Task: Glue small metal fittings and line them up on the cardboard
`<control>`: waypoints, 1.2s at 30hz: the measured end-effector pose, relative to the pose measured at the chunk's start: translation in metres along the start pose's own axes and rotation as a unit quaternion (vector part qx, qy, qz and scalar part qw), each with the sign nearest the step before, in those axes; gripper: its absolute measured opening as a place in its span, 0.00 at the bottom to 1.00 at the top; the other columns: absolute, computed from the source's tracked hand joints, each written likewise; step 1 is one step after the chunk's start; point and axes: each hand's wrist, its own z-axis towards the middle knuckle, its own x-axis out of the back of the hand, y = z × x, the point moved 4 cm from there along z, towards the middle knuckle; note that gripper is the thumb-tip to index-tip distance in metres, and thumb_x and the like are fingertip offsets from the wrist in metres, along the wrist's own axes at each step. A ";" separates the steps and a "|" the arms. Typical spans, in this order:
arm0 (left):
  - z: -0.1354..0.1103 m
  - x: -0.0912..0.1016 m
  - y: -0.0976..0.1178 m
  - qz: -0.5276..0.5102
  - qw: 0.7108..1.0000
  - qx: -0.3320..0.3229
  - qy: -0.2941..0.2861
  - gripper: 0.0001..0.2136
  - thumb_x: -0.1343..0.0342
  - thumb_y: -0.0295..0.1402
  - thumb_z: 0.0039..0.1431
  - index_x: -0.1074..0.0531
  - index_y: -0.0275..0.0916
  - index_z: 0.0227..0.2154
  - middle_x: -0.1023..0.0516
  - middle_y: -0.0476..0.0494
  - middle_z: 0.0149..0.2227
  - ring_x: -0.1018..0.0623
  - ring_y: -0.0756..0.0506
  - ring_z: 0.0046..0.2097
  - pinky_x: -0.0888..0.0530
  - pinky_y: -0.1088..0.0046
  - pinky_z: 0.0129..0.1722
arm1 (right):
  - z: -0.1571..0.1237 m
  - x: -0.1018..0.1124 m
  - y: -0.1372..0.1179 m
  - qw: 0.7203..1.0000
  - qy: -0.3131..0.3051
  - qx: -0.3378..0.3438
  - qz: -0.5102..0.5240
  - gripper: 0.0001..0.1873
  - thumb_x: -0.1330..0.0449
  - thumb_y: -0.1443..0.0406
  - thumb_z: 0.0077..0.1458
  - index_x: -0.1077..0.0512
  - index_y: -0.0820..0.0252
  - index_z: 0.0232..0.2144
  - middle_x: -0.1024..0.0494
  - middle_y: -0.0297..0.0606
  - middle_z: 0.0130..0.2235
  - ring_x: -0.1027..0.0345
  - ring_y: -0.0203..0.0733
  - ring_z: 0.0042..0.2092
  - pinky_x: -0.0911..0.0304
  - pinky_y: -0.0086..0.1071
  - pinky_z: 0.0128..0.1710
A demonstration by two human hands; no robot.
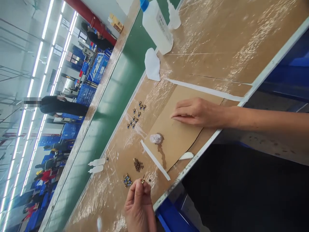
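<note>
Left hand (140, 203) is clamped on a tiny gold-coloured metal piece (143, 181) at its fingertips, the slim stem's long axis pointing away from the palm. Small round dark-brown pieces (138, 164) lie just beyond that hand. Right hand (194, 111) has fingers together over flat brown cardboard (180, 138); its grip is hidden.

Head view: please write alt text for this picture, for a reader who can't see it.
A person's left hand pinches a small gold-coloured piece; the right hand, fingertips together, is over a brown sheet on a workbench. A small clear container sits on the sheet, and off it lie a pile of small brown parts and a cluster of blue-and-gold pieces.
</note>
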 end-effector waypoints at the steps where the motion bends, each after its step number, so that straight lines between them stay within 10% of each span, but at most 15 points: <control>1: -0.003 0.004 -0.004 -0.015 1.000 0.014 -0.001 0.17 0.27 0.36 0.24 0.25 0.35 0.20 0.31 0.52 0.22 0.33 0.57 0.25 0.30 0.83 0.26 | 0.000 0.000 0.001 1.000 -0.001 -0.001 0.000 0.13 0.49 0.66 0.62 0.26 0.65 0.35 0.27 0.41 0.33 0.34 0.37 0.35 0.39 0.32 0.36; 14: -0.014 0.027 -0.015 -0.014 0.997 -0.009 0.080 0.19 0.26 0.37 0.21 0.25 0.37 0.20 0.27 0.50 0.23 0.31 0.55 0.28 0.29 0.83 0.30 | 0.000 -0.003 0.000 1.000 0.001 0.003 -0.015 0.12 0.49 0.64 0.61 0.26 0.62 0.35 0.27 0.39 0.31 0.33 0.36 0.34 0.38 0.31 0.34; 18: -0.018 -0.007 0.011 0.120 0.977 -0.136 0.108 0.16 0.28 0.41 0.29 0.23 0.40 0.24 0.23 0.52 0.26 0.27 0.54 0.33 0.30 0.84 0.34 | 0.001 -0.004 -0.001 1.000 -0.006 0.008 -0.020 0.13 0.50 0.66 0.62 0.26 0.65 0.35 0.26 0.40 0.32 0.33 0.36 0.35 0.38 0.31 0.35; 25: 0.005 -0.088 0.040 0.375 0.870 -0.314 -0.061 0.13 0.39 0.44 0.47 0.23 0.41 0.30 0.23 0.50 0.28 0.26 0.49 0.31 0.30 0.71 0.37 | 0.001 -0.003 0.002 0.999 -0.009 0.010 -0.042 0.12 0.49 0.67 0.61 0.26 0.65 0.34 0.27 0.40 0.31 0.34 0.37 0.34 0.39 0.30 0.35; 36: 0.026 -0.120 0.042 0.464 0.803 -0.359 -0.109 0.12 0.41 0.44 0.49 0.22 0.40 0.29 0.22 0.48 0.28 0.25 0.48 0.31 0.32 0.71 0.36 | 0.001 -0.004 0.002 0.998 0.011 0.031 -0.048 0.12 0.48 0.68 0.61 0.26 0.66 0.33 0.28 0.40 0.30 0.34 0.36 0.34 0.40 0.29 0.34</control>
